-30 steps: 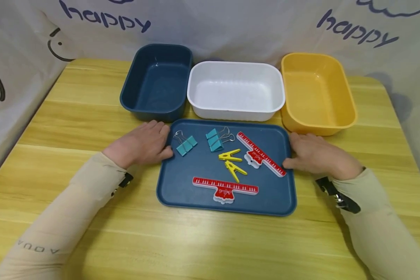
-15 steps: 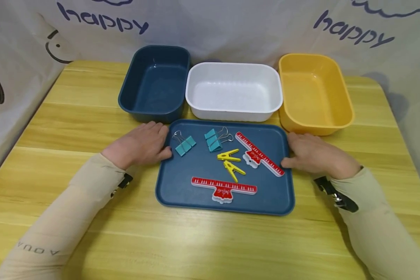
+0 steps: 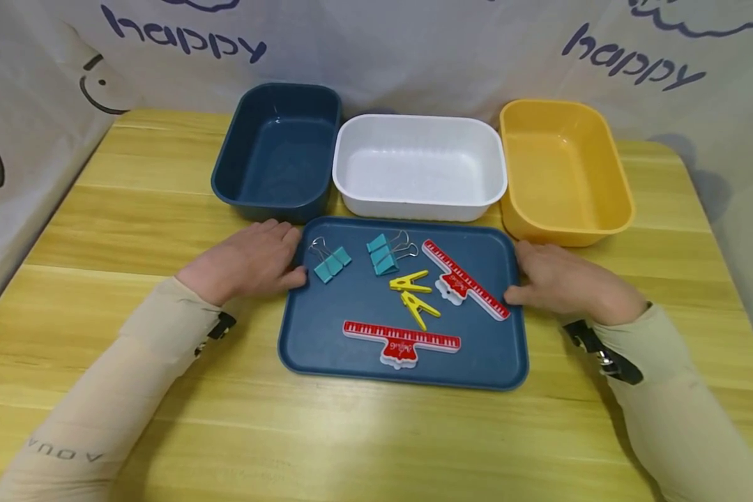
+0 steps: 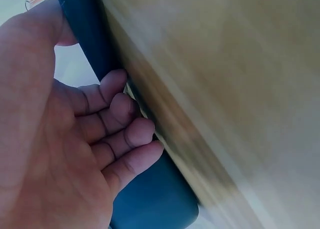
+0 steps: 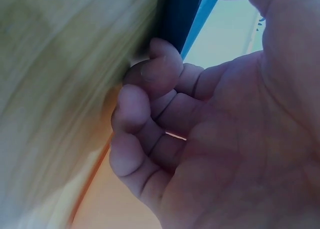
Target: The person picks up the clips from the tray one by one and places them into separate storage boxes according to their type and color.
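Note:
A blue rectangular tray lies on the table, with my left hand at its left edge and my right hand at its right. Both thumbs lie at the rim and the other fingers curl against the sides, so each hand grips the tray. The wrist views show the tray's edge beside the bent fingers. On the tray are two teal binder clips, two yellow clothespins, and two long red-and-white clips with a piano-key pattern.
Behind the tray stand a dark blue bin, a white bin and a yellow bin, side by side. The wooden table reaches to a white cloth with drawings and writing at the back.
The head view has shifted slightly. Both hands keep their places at the tray's edges, and the clips lie as before.

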A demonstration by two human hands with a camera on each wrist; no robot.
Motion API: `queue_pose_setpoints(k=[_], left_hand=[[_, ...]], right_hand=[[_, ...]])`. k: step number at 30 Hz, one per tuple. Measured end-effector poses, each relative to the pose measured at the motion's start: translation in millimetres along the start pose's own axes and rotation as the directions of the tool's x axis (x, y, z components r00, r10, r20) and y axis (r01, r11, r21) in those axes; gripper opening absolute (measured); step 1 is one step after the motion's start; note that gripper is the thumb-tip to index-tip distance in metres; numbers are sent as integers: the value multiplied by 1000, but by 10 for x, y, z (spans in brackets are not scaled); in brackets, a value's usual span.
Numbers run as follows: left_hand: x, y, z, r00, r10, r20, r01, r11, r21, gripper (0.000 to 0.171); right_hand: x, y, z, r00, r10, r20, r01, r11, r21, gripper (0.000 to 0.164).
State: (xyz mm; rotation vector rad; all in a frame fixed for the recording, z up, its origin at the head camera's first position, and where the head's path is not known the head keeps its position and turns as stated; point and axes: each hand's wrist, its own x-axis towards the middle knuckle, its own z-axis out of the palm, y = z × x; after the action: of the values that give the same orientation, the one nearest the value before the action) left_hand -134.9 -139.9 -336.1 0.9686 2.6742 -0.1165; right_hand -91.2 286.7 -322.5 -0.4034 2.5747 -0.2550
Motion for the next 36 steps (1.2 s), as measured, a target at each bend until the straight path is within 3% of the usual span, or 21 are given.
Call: queue_pose_setpoints(k=[10,18,22,36], left_hand=[[-48,-10,-86,1000,3,5,-3,1000,1,41],[-126,-44,-163,993,82,-89,-82,997,1,20],[-149,-49,-194,991,94,-95,-95,996,2,20],[-182,-26,-232,968,130,-213,-131,991,6,23]], right_hand=[[-1,20,11,1000,-14,-6,14,1000,-5,53],[4,22,11,1000,-12,-2,12,1000,-2,53],[9,25,16,1000,-6,2,6,1000,-6,53],[1,19,13,1000,-10,0,10,1000,14,57]])
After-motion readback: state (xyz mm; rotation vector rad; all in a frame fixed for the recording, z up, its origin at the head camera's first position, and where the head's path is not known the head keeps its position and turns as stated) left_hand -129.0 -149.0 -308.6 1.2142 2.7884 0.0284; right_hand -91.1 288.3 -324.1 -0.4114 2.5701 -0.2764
